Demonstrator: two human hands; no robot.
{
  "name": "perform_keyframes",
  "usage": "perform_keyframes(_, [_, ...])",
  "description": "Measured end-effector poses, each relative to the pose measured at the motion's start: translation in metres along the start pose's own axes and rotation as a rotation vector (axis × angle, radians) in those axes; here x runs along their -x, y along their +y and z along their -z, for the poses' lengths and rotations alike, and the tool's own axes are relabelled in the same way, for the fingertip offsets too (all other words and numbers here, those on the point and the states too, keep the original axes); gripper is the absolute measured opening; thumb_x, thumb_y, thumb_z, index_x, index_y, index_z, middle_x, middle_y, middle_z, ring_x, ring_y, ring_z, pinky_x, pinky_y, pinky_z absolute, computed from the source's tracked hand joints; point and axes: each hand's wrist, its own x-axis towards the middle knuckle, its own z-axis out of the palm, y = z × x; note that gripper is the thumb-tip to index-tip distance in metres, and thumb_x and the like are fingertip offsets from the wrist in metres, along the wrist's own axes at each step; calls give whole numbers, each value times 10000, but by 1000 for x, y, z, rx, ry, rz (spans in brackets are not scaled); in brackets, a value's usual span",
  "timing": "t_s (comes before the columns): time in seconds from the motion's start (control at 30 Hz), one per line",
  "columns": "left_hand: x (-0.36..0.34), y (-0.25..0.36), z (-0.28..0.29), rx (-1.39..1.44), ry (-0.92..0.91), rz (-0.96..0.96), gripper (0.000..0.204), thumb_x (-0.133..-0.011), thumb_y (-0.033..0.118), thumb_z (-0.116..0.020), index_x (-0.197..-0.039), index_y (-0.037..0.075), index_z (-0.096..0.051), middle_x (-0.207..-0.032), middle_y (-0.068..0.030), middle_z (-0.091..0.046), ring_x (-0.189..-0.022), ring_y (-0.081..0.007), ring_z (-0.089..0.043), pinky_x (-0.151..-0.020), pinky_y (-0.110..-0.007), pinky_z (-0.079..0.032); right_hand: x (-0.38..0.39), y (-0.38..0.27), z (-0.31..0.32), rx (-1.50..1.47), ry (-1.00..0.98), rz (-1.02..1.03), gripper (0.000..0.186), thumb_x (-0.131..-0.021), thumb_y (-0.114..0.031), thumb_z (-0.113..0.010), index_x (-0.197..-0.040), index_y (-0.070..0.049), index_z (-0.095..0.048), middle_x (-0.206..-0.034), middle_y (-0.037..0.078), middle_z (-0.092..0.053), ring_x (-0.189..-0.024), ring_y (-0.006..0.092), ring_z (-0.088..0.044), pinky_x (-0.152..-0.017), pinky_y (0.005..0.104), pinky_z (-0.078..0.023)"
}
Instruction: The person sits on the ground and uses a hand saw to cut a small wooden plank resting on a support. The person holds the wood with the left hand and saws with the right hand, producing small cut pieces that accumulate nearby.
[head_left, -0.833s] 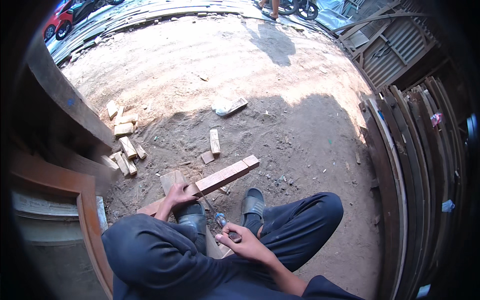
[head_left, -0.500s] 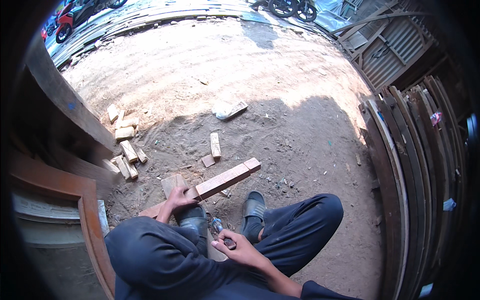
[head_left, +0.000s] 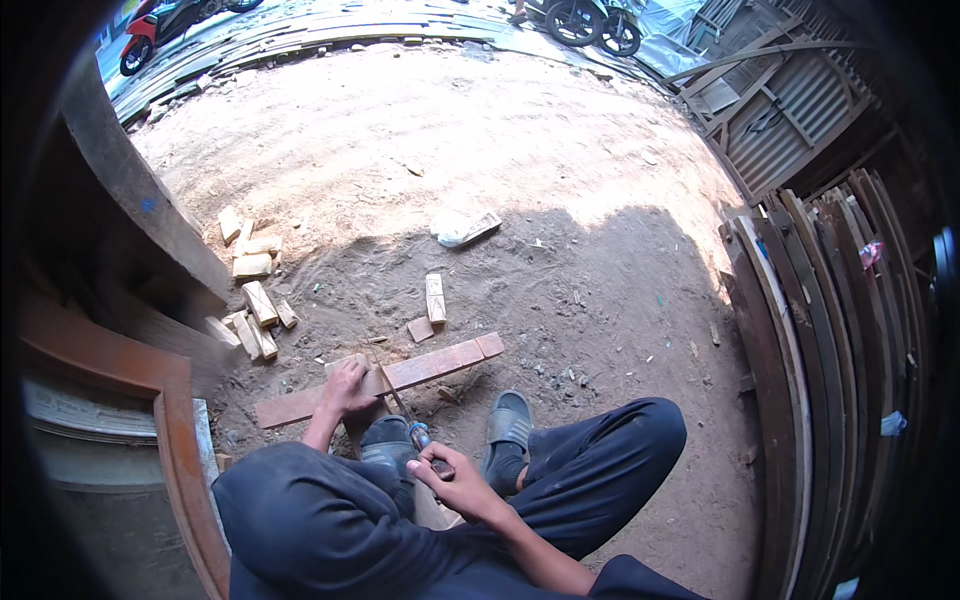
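My left hand is closed on a reddish wooden bar lying crosswise over a paler wooden support between my sandalled feet. My right hand is wrapped round the handle of a narrow-bladed saw with blue on its handle; the thin blade runs up against the bar just right of my left fingers. A small pale block and a square offcut lie on the dirt beyond the bar.
Cut blocks lie scattered at left beside a post and an orange-brown wooden frame. Upright boards stand at right. A wrapped piece lies ahead. Motorbikes, planks and corrugated panels are farther back.
The bar's right end has dropped toward me and shifted left. My left hand is a little higher, and my right hand has moved slightly left with the saw. The background person has mostly left view.
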Motion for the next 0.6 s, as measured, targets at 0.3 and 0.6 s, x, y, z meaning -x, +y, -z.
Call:
perform_keyframes(0.3, [12,32,2,-137,48,226,777,-536,471,-839,-1091,7,-554,-1129,-189,-562,-1095,-369,-520,-968,-446,-419,41,3,8,106,-60,19,276,-924,-305,-635,-855,-56,-539,-664,-42,-460,-607,26,-413,-555,214,-350])
perform_keyframes(0.6, [23,12,-21,-162,10,288,925,-596,522,-797,-1242,-60,-480,-1348,-227,-473,-1268,-375,-446,-1068,-467,-344,39,-18,-2,108,-31,-1,238,-927,-259,-635,-854,-49,-552,-661,-71,-423,-604,10,-367,-533,200,-297])
